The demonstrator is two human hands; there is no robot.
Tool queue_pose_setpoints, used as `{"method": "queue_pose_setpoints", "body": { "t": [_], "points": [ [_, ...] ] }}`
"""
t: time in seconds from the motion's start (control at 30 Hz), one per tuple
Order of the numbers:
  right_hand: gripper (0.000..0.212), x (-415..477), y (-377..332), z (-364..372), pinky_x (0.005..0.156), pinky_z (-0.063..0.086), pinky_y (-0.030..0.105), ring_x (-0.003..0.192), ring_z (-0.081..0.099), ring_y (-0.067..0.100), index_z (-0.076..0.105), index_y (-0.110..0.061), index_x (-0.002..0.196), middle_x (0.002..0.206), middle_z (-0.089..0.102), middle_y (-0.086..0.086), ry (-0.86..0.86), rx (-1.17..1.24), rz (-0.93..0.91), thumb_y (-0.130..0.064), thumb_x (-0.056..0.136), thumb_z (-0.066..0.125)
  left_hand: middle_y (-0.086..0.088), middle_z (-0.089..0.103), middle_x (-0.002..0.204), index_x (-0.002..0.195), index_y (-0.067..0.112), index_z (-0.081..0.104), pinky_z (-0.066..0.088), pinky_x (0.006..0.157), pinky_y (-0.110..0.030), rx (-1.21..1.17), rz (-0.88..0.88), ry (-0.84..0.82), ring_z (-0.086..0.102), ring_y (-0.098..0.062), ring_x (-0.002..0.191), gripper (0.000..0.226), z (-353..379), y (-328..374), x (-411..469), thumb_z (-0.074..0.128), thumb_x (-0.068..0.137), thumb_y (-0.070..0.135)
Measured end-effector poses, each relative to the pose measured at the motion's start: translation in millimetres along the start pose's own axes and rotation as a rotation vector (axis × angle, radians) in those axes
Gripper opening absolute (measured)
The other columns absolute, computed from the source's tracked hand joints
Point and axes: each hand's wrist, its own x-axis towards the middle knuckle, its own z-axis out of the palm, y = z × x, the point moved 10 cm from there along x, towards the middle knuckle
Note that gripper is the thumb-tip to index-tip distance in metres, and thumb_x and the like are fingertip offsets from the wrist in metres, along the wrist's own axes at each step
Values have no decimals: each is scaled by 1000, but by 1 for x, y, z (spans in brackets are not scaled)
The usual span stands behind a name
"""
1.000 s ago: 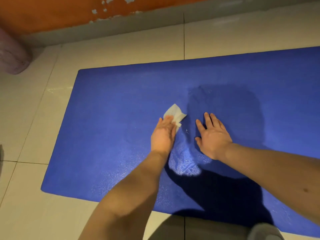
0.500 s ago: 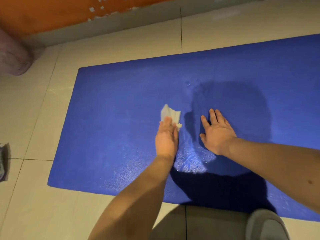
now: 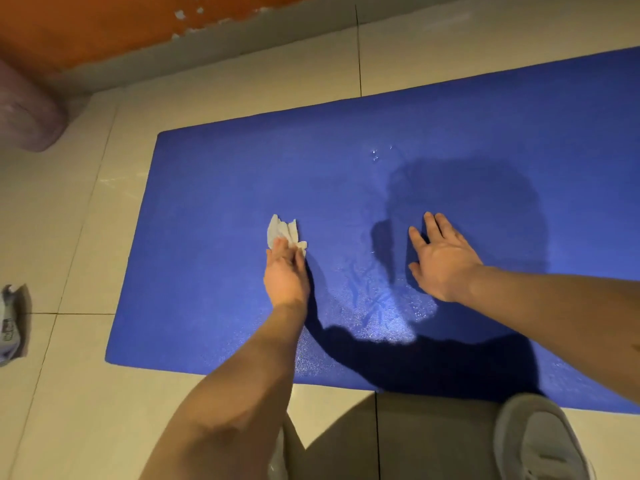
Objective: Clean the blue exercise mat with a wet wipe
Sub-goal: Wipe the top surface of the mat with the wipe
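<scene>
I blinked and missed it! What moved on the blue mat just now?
The left hand slid the wet wipe leftward across the blue mat, toward its short end, pressing down on it the whole way. The right hand stayed flat on the mat in about the same spot, and the mat lies where it was.

This looks like a room in a home. There's a pale tiled floor (image 3: 69,237) with dark grout lines and an orange wall (image 3: 86,26) with paint flaking above a grey skirting (image 3: 277,26). A blue exercise mat (image 3: 225,174) lies flat on the tiles, and a mauve cushion-like roll (image 3: 27,112) sits by the wall.
</scene>
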Motion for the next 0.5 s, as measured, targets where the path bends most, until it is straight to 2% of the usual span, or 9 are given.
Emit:
{"method": "queue_pose_setpoints", "body": {
  "t": [0.07, 0.13, 0.2, 0.23, 0.3, 0.4, 0.5],
  "points": [
    [73, 2, -4, 1, 127, 4, 45, 153, -15, 38, -3, -11, 162, 166, -17, 20, -8, 3, 7, -46, 106, 30, -5, 53, 145, 131, 11, 61, 38, 113, -43, -81, 77, -23, 49, -27, 135, 35, 24, 21, -26, 49, 103, 29],
    [73, 1, -9, 2, 126, 4, 45, 153, -14, 38, -3, -11, 162, 166, -16, 21, -18, 10, 6, -45, 106, 30, -9, 48, 151, 137, 6, 58, 31, 120, -43, -89, 266, -102, 32, -22, 147, 37, 48, 52, -60, 50, 103, 19],
    [73, -1, -12, 4, 126, 4, 45, 154, -14, 38, -3, -11, 162, 166, -16, 21, -22, 1, -2, -45, 106, 31, -3, 45, 153, 140, 9, 57, 25, 122, -37, -43, 446, -149, 18, -8, 144, 37, 58, 70, -84, 53, 103, 16],
    [73, -2, -13, 5, 127, 4, 45, 154, -14, 38, -3, -12, 162, 166, -17, 20, -26, -3, -5, -45, 106, 31, 1, 43, 153, 140, 13, 57, 24, 122, -33, -29, 475, -169, 15, -3, 143, 37, 57, 69, -84, 53, 104, 19],
    [72, -5, -12, 7, 127, 4, 44, 154, -14, 36, -2, -13, 162, 166, -17, 18, -33, -8, -14, -45, 106, 31, 5, 44, 152, 139, 17, 59, 28, 120, -29, 6, 460, -169, 20, -9, 147, 36, 50, 53, -68, 52, 104, 26],
    [72, -8, -8, 7, 127, 3, 42, 155, -13, 33, -1, -15, 162, 167, -17, 15, -26, -12, -29, -44, 106, 32, 6, 51, 148, 131, 18, 64, 34, 112, -30, 13, 246, -67, 30, -24, 148, 33, 12, 4, -26, 53, 103, 30],
    [72, -13, -3, 12, 126, 3, 42, 155, -14, 32, -2, -15, 162, 167, -17, 14, -28, -18, -31, -44, 106, 33, 3, 51, 149, 134, 19, 61, 33, 116, -33, 12, 38, -6, 28, -22, 149, 35, -13, -32, -4, 52, 103, 32]
  ]
}}
